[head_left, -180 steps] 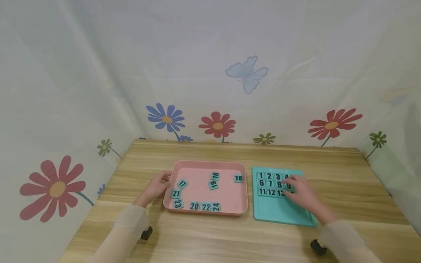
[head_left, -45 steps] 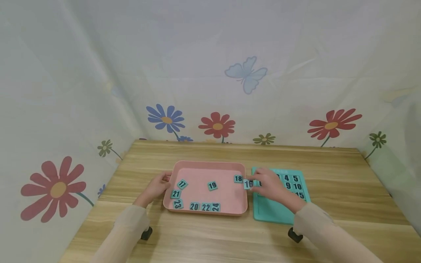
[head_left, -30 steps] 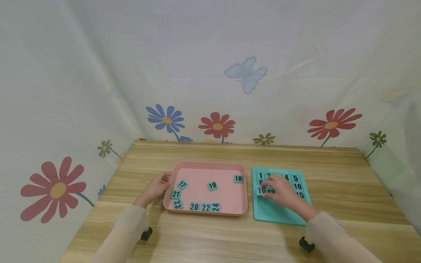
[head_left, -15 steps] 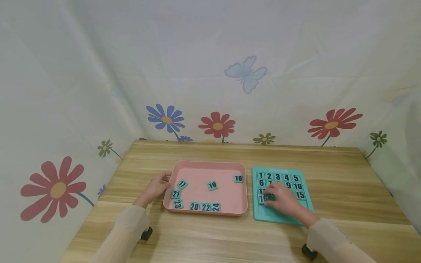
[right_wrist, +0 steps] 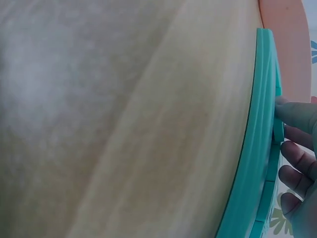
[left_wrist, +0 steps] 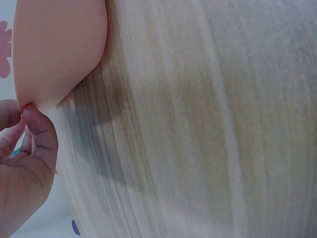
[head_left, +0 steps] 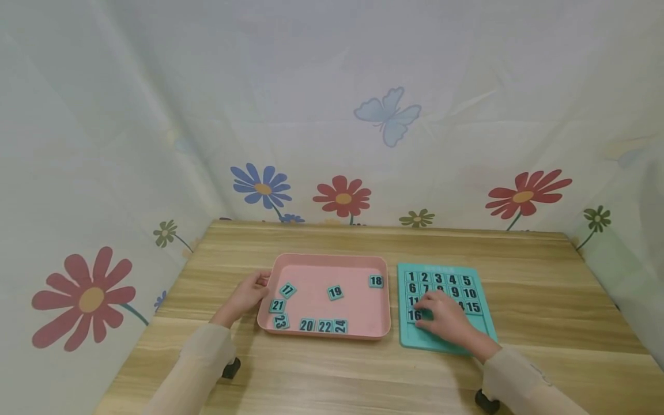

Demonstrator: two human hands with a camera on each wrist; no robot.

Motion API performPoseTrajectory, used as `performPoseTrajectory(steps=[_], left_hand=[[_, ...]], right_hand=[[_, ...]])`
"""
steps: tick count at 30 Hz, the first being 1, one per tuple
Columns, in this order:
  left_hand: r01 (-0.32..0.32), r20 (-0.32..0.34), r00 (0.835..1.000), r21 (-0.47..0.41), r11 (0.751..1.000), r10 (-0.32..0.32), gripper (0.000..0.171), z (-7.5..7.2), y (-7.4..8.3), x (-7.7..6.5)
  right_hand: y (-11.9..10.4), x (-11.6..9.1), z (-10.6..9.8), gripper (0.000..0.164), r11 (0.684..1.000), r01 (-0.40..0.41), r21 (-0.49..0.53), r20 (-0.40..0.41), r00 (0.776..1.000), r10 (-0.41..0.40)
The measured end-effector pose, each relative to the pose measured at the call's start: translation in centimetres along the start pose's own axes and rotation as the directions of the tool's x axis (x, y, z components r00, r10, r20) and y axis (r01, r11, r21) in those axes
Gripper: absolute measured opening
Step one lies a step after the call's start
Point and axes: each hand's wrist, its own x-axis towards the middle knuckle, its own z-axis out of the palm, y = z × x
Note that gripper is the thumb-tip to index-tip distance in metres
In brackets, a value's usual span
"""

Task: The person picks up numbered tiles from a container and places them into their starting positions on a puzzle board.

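My left hand [head_left: 250, 297] pinches the left rim of a shallow pink tray [head_left: 358, 311], thumb and finger on its wall [left_wrist: 62, 44] in the left wrist view. Inside lie several loose number tiles, among them tile 19 [head_left: 335, 293] and tile 18 [head_left: 376, 281]. On the right, a turquoise number board [head_left: 430, 340] carries rows of tiles. My right hand [head_left: 445, 317] is over its lower left part, thumb and finger at tile 16 [head_left: 414, 315], which sits flat at the left of the fourth row. The hand hides some tiles, such as 12 and 13.
Tray and board stand side by side on a wooden table [head_left: 321, 374], a narrow gap between them. A curtain [head_left: 311, 115] printed with flowers and a butterfly hangs behind and at the sides.
My right hand took tile 16 from the tray, carried it right to the board and brought it down to the fourth row's left end. The left hand stayed on the tray.
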Motion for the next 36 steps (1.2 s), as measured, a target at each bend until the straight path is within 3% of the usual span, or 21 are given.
performPoseTrajectory(steps=[12, 25, 31, 36], left_hand=[[-0.011, 0.000, 1.000, 0.001, 1.000, 0.011, 0.043, 0.0, 0.2, -0.2], [0.005, 0.005, 1.000, -0.011, 1.000, -0.005, 0.043, -0.1, 0.0, 0.0], [-0.004, -0.008, 1.000, 0.003, 1.000, 0.004, 0.042, 0.0, -0.2, 0.1], [-0.007, -0.013, 1.000, 0.006, 1.000, 0.007, 0.042, 0.0, -0.2, 0.1]], right_hand=[[-0.3, 0.7, 0.3, 0.041, 0.999, 0.030, -0.041, -0.016, 0.999, -0.030], [-2.4, 2.5, -0.4, 0.032, 0.993, 0.119, -0.006, -0.075, 0.990, -0.119], [-4.1, 3.8, 0.2, 0.024, 0.983, 0.180, 0.031, -0.112, 0.978, -0.175], [-6.5, 5.0, 0.4, 0.025, 0.977, 0.190, 0.097, -0.076, 0.980, -0.183]])
